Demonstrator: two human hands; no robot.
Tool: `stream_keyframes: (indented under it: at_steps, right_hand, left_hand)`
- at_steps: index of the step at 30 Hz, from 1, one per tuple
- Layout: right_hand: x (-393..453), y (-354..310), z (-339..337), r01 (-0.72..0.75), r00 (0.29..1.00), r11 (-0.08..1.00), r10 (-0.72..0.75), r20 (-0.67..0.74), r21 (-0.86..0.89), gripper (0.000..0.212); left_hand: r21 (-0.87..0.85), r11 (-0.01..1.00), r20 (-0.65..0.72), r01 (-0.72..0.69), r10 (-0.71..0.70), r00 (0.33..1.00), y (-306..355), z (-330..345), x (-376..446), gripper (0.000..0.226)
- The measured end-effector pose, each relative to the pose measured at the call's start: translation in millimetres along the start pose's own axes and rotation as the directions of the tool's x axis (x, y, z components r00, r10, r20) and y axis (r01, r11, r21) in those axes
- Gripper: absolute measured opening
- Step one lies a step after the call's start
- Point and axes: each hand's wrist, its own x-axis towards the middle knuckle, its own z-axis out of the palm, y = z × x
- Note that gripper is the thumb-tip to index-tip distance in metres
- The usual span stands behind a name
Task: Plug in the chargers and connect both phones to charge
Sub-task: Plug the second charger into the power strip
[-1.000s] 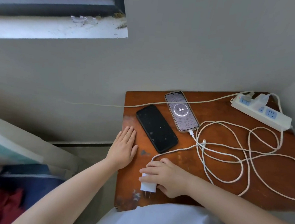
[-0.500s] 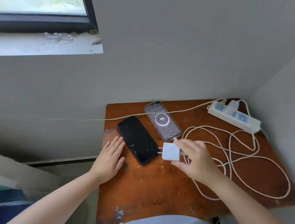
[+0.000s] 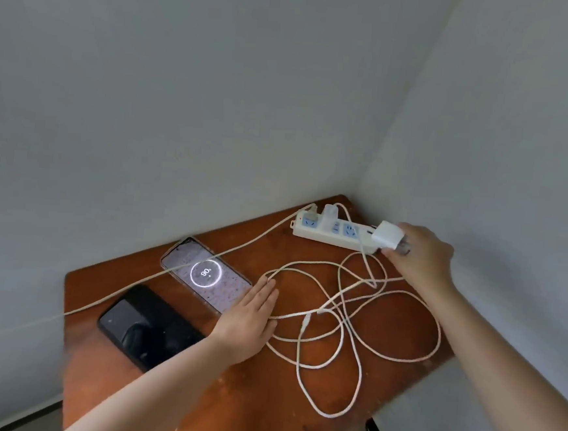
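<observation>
My right hand [image 3: 420, 256] grips a white charger block [image 3: 388, 235] and holds it just above the right end of the white power strip [image 3: 329, 230], prongs toward the sockets. Another white charger [image 3: 331, 211] sits plugged into the strip. My left hand [image 3: 250, 318] lies flat on the wooden table [image 3: 227, 398], fingers together, covering the near end of the lit phone [image 3: 203, 273], which shows 90 in a ring. A dark-screened phone [image 3: 148, 327] lies beside it on the left. White cables [image 3: 345, 322] loop loosely over the table's middle.
The table stands in a corner, with grey walls close behind and to the right of the power strip. A long white cord [image 3: 134, 288] runs from the strip's left end across the lit phone and off the table's left edge.
My right hand has carried the charger block from the table's middle up to the power strip. My left hand slid from the table's left edge to the lit phone's near end. The view swung right.
</observation>
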Motion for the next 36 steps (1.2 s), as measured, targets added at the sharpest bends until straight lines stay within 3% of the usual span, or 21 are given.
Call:
stream_keyframes:
  at_steps: [4,8,13,20,23,27,31,36]
  right_hand:
    - [22.5,24.9,-1.2,0.086,0.994,0.99,-0.077,0.083,-0.11,0.046]
    - [45.2,31.3,0.6,0.074,0.981,0.981,-0.039,0.189,-0.181,0.046]
    - [76.5,30.4,16.1,0.129,0.949,0.948,-0.032,0.313,-0.292,0.039]
    - [104.9,17.4,31.7,0.13,0.901,0.967,-0.022,0.434,-0.219,0.043]
    - [111.3,12.9,36.6,0.189,0.85,0.96,-0.054,0.525,-0.207,0.044]
    - [117.8,11.3,33.4,0.223,0.822,0.964,-0.104,0.56,-0.148,0.038]
    - [120.2,10.1,30.3,0.209,0.849,0.977,-0.198,0.49,0.033,0.025]
    - [125.5,7.4,30.9,0.313,0.824,0.949,-0.263,0.502,-0.016,0.016]
  left_hand:
    - [-0.08,0.991,-0.035,-0.107,0.104,0.994,24.1,15.1,18.6,0.051]
    - [-0.065,0.998,-0.052,-0.015,0.012,0.999,29.6,18.0,35.2,0.052]
    - [0.031,0.999,0.053,0.03,-0.032,0.998,23.9,22.0,44.2,0.057]
    - [0.095,0.992,0.081,0.079,-0.086,0.993,25.0,27.7,42.5,0.061]
    - [0.089,0.992,0.1,0.086,-0.095,0.99,26.7,26.5,42.3,0.085]
    - [0.073,0.989,0.086,0.13,-0.136,0.987,27.4,26.3,43.3,0.059]
    - [0.056,0.988,0.061,0.147,-0.15,0.987,27.4,26.7,41.8,0.059]
    - [0.087,0.983,0.048,0.162,-0.166,0.985,28.6,28.5,41.3,0.059]
